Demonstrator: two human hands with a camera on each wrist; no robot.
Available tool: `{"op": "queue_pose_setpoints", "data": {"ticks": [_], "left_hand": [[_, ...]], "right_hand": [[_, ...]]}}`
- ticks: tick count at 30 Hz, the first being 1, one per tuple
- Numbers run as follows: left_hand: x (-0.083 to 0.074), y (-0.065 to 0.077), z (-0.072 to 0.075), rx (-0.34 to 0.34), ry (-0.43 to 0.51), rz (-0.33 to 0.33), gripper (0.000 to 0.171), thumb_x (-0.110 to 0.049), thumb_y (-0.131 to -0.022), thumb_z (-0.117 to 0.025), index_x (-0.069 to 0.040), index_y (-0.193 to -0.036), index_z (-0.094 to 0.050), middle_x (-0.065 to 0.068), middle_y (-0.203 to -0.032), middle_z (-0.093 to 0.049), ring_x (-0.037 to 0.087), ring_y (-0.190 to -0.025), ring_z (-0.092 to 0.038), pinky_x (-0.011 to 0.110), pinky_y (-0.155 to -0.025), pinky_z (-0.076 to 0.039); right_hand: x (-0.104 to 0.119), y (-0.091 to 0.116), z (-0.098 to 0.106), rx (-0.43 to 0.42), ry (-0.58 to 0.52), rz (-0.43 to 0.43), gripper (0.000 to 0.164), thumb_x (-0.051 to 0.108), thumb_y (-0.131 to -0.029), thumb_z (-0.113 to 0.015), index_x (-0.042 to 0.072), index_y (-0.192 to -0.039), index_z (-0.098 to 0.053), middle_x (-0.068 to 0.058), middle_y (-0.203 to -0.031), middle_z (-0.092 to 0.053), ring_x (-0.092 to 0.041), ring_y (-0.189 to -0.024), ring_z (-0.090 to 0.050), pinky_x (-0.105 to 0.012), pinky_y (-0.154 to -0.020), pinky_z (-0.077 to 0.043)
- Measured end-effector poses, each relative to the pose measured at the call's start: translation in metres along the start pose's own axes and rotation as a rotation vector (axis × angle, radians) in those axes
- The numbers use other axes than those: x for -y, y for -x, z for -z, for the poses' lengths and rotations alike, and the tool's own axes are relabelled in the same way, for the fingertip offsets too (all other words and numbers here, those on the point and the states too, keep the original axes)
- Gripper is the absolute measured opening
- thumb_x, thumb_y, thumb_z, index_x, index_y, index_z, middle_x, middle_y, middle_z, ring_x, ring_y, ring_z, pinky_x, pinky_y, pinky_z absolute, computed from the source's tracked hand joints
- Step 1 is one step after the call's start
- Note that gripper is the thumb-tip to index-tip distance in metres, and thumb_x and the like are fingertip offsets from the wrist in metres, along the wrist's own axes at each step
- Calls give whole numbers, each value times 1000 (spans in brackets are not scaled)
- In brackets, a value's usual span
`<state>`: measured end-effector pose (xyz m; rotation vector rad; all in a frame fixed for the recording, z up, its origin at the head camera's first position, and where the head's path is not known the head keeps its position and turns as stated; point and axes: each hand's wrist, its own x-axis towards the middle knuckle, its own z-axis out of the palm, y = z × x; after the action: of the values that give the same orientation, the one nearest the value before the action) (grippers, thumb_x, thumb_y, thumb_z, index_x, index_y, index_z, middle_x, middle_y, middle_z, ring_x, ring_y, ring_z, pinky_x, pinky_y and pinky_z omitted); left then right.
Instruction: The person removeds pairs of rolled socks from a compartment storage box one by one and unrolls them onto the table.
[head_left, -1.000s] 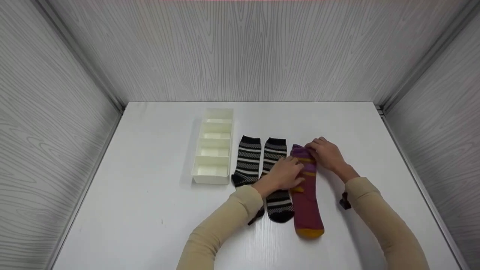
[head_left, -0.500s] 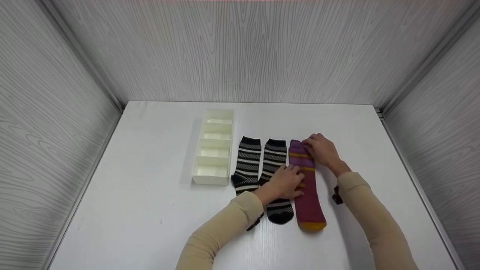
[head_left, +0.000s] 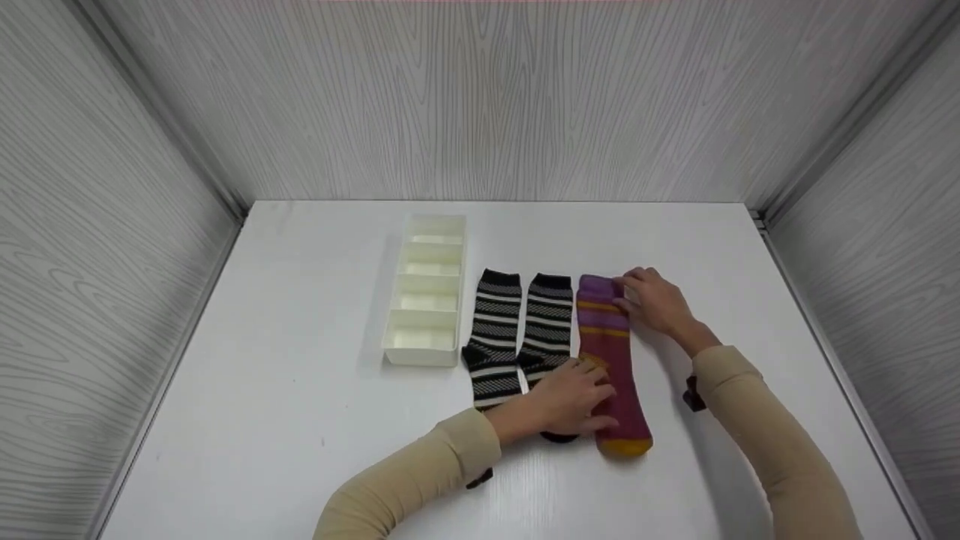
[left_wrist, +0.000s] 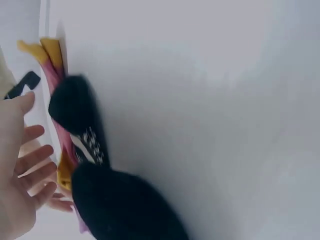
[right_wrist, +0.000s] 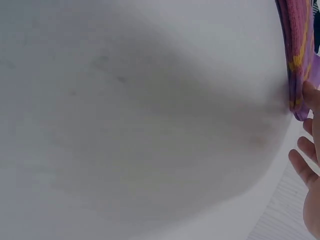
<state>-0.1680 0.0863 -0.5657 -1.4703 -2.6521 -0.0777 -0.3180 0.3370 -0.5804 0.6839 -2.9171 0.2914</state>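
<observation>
A pair of maroon socks (head_left: 619, 375) with purple cuffs, orange stripes and orange toes lies stacked lengthwise on the white table. My left hand (head_left: 574, 397) rests with loose, spread fingers over the heel and foot; the left wrist view shows those fingers (left_wrist: 37, 160) beside the pair. At the cuff's right edge is my right hand (head_left: 656, 304), its thumb (right_wrist: 311, 95) touching the fabric in the right wrist view while the other fingers are spread. Left of the pair lie two black-and-white striped socks, the nearer one (head_left: 549, 319) partly under my left hand, the other (head_left: 496, 322) farther left.
A white organizer box (head_left: 424, 352) with several compartments stands left of the striped socks. Grey wood-grain panels (head_left: 480, 105) enclose the white table (head_left: 262, 390) at the back and both sides.
My left hand has slid down the maroon socks towards the toe. The cuffs now lie flatter and straighter, and my right hand has shifted slightly off to their right edge.
</observation>
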Motion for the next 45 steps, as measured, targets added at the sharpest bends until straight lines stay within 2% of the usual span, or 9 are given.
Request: {"op": "queue_pose_setpoints", "data": {"ticks": [3,7,11,16,20,27,32,40,45], "left_hand": [[-7,5,0,13,36,-53,57,-70,-103,-47,-23,-124,-72,-4,-121,-71,14,-113,-64,28,-97,-52],[-17,7,-2,96,73,-102,61,-74,-99,-50,-24,-126,-70,-5,-119,-70,12,-110,-62,26,-98,-51],[-25,5,-5,142,69,-129,54,-69,-100,-55,-26,-129,-69,-6,-120,-70,11,-110,-61,25,-100,-51],[-32,4,-7,77,-30,-163,34,-53,-104,-59,-28,-124,-72,-8,-114,-74,11,-105,-65,24,-97,-53],[-33,5,-8,47,-73,-180,28,-49,-106,-57,-31,-120,-75,-11,-110,-76,10,-102,-68,24,-91,-54],[-31,5,-10,-11,-80,-187,27,-47,-108,-55,-34,-116,-77,-13,-110,-77,8,-99,-69,23,-85,-54],[-30,4,-7,-55,-67,-193,28,-47,-108,-55,-33,-114,-78,-14,-110,-76,7,-99,-70,22,-83,-55],[-31,-2,2,-82,-37,-196,28,-48,-108,-55,-33,-114,-78,-13,-109,-76,7,-98,-70,21,-83,-55],[-34,-8,1,-104,-54,-201,29,-49,-107,-55,-34,-114,-79,-14,-109,-76,5,-97,-70,19,-81,-55]], "right_hand": [[2,-3,1,29,-20,-18,44,32,-101,-72,6,-136,-68,-17,-127,-68,-36,-115,-63,-54,-88,-60],[5,-8,0,57,-16,-25,45,33,-102,-71,6,-137,-68,-18,-126,-67,-36,-114,-62,-55,-87,-59],[7,-13,-2,102,-16,-44,48,33,-102,-70,4,-140,-65,-20,-128,-64,-38,-116,-61,-57,-89,-58],[7,-20,1,148,-40,-76,48,35,-103,-68,2,-139,-66,-22,-130,-63,-41,-120,-60,-60,-94,-56],[7,-23,1,132,-35,-55,43,32,-103,-70,0,-132,-69,-21,-122,-66,-39,-114,-61,-58,-92,-57],[9,-21,1,63,-58,-12,29,26,-100,-74,3,-117,-75,-17,-109,-71,-34,-100,-63,-52,-83,-59],[9,-19,5,49,-62,-5,24,24,-100,-73,4,-114,-76,-15,-107,-72,-33,-98,-64,-51,-83,-58],[2,-13,23,22,-70,-17,22,22,-100,-73,4,-112,-75,-15,-104,-71,-33,-99,-63,-53,-84,-58],[-7,-7,35,7,-45,7,20,21,-99,-74,4,-111,-76,-14,-101,-70,-32,-95,-62,-51,-79,-57]]}}
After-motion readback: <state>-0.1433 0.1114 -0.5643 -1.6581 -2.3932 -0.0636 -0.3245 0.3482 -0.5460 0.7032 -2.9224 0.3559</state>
